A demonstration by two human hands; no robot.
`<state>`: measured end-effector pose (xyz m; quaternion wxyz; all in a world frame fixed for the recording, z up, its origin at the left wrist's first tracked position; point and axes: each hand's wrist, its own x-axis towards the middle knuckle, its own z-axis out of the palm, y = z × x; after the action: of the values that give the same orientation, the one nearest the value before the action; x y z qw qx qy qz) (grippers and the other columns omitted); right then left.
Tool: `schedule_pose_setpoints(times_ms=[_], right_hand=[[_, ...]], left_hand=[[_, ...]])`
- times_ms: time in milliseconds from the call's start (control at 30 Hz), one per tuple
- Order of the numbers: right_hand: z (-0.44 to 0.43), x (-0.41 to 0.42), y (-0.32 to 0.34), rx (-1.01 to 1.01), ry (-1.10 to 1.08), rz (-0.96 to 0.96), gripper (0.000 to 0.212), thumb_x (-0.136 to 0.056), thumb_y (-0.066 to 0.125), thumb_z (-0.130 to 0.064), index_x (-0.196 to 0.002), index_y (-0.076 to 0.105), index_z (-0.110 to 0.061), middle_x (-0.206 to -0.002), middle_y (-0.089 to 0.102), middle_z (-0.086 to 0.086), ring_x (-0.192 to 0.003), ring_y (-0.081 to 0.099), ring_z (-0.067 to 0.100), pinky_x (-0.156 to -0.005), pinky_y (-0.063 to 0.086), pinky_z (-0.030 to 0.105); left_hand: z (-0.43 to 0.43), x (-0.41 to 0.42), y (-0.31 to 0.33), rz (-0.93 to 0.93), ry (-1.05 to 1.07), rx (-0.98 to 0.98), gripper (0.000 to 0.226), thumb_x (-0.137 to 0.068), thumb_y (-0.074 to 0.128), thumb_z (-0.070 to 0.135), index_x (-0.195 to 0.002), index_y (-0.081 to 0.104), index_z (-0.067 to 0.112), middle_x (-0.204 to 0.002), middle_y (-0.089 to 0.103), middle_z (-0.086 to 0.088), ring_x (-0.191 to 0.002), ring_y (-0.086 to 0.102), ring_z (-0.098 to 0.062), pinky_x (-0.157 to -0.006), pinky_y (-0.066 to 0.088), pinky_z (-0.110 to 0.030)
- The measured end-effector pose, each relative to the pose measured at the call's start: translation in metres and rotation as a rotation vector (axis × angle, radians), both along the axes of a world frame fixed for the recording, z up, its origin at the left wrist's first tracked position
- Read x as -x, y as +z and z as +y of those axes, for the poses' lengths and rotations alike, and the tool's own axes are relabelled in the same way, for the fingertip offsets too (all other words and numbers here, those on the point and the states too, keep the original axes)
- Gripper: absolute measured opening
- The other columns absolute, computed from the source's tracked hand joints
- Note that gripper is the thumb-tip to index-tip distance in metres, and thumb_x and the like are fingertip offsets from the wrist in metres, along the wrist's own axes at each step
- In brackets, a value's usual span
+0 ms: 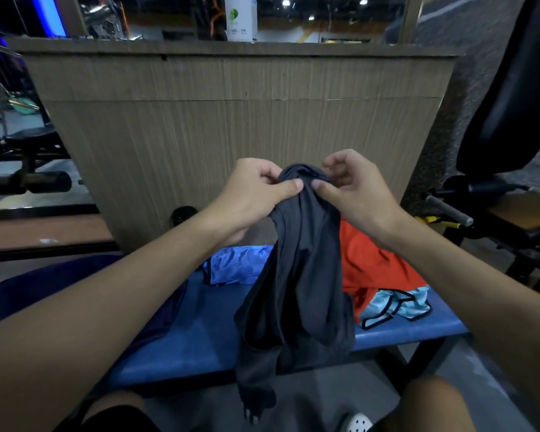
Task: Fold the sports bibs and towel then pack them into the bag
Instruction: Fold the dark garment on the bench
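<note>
Head view: wood-grain counter panel (240,120) fills the background. Blue padded bench (200,338) stands before it. Dark grey cloth (300,275) hangs bunched from both hands above the bench, its lower end dropping past the bench's front edge. Orange bib (368,260) lies crumpled on the bench to the right; shiny blue bib (234,263) lies to the left; light-blue bib (396,307) with black trim lies against the orange one. Left hand (253,188) and right hand (353,185) pinch the cloth's top between thumb and curled fingers, thumbs close together.
</note>
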<state>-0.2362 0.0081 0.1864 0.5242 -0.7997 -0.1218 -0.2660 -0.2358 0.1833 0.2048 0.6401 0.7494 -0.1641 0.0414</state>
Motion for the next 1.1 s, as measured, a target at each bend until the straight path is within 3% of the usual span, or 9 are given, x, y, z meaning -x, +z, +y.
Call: schedule_pose_setpoints(times_ms=[200,300,367,533,667,800,867,933,1100], right_hand=[[0.015,0.021,-0.016,0.106,0.085,-0.100,0.027,-0.078,0.080,-0.027,-0.081,0.055,-0.018,-0.070,0.053,-0.006,-0.062,0.047,0.003,-0.061,0.038,0.018],[0.015,0.021,-0.031,0.401,-0.005,-0.067,0.018,-0.083,0.074,-0.019,-0.078,0.058,-0.013,-0.072,0.058,-0.003,-0.066,0.053,0.011,-0.064,0.043,0.027],[0.010,0.019,-0.034,0.342,-0.040,-0.036,0.012,-0.087,0.066,-0.014,-0.081,0.056,-0.015,-0.072,0.062,0.002,-0.068,0.056,0.013,-0.066,0.046,0.032],[0.001,0.019,-0.015,0.156,0.040,0.082,0.018,-0.088,0.062,-0.004,-0.078,0.053,-0.015,-0.071,0.069,0.014,-0.062,0.058,0.013,-0.061,0.044,0.030],[-0.001,0.019,-0.001,0.074,0.072,0.092,0.017,-0.084,0.062,0.005,-0.078,0.061,-0.011,-0.072,0.068,0.017,-0.063,0.059,0.015,-0.062,0.048,0.031],[-0.001,0.018,0.005,0.065,0.085,0.108,0.011,-0.085,0.066,0.003,-0.079,0.064,-0.006,-0.070,0.067,0.010,-0.062,0.059,0.014,-0.061,0.049,0.029],[-0.001,0.018,0.006,0.060,0.084,0.108,0.006,-0.085,0.068,0.001,-0.082,0.065,-0.003,-0.069,0.067,0.009,-0.062,0.060,0.013,-0.061,0.049,0.028],[-0.002,0.017,0.006,0.042,0.091,0.117,0.004,-0.086,0.069,-0.001,-0.083,0.066,-0.001,-0.067,0.066,0.007,-0.061,0.059,0.012,-0.059,0.048,0.025],[-0.015,0.016,0.001,0.114,0.126,0.207,0.005,-0.086,0.071,-0.004,-0.083,0.067,-0.005,-0.070,0.064,0.002,-0.066,0.057,0.008,-0.061,0.047,0.020]], left_hand=[[-0.015,-0.005,0.014,0.027,0.224,0.223,0.020,-0.089,0.068,0.002,-0.079,0.051,0.008,-0.087,0.060,-0.018,-0.082,0.069,-0.030,-0.064,0.063,-0.041],[-0.016,-0.004,0.021,0.052,0.248,0.277,0.023,-0.089,0.065,-0.002,-0.082,0.047,0.011,-0.086,0.053,-0.011,-0.075,0.063,-0.025,-0.073,0.060,-0.054],[-0.009,-0.006,0.020,0.065,0.275,0.252,0.027,-0.090,0.061,-0.005,-0.100,0.046,0.014,-0.090,0.050,-0.008,-0.075,0.060,-0.021,-0.076,0.059,-0.050],[0.017,-0.009,0.011,0.178,0.000,-0.048,0.019,-0.094,0.062,0.014,-0.102,0.070,-0.002,-0.095,0.071,-0.008,-0.103,0.070,-0.024,-0.081,0.060,-0.030],[0.031,0.000,0.001,-0.017,-0.102,-0.692,0.022,-0.082,0.078,0.041,-0.088,0.074,0.021,-0.074,0.073,0.007,-0.068,0.069,-0.003,-0.061,0.056,-0.021],[0.031,-0.003,-0.012,-0.258,0.042,-0.857,0.027,-0.093,0.061,0.047,-0.089,0.075,0.024,-0.088,0.055,0.006,-0.079,0.057,-0.006,-0.071,0.044,-0.027],[0.031,-0.004,-0.012,-0.387,0.030,-0.819,0.022,-0.099,0.057,0.035,-0.097,0.074,0.021,-0.102,0.046,0.000,-0.091,0.051,-0.014,-0.084,0.043,-0.029],[0.030,-0.006,-0.011,-0.404,-0.050,-0.629,0.016,-0.099,0.057,0.016,-0.097,0.072,0.011,-0.104,0.061,-0.005,-0.092,0.061,-0.019,-0.089,0.051,-0.038],[0.037,-0.006,-0.008,-0.140,-0.234,-0.237,0.020,-0.100,0.052,0.003,-0.111,0.069,0.002,-0.104,0.075,-0.013,-0.098,0.071,-0.022,-0.089,0.057,-0.033]])
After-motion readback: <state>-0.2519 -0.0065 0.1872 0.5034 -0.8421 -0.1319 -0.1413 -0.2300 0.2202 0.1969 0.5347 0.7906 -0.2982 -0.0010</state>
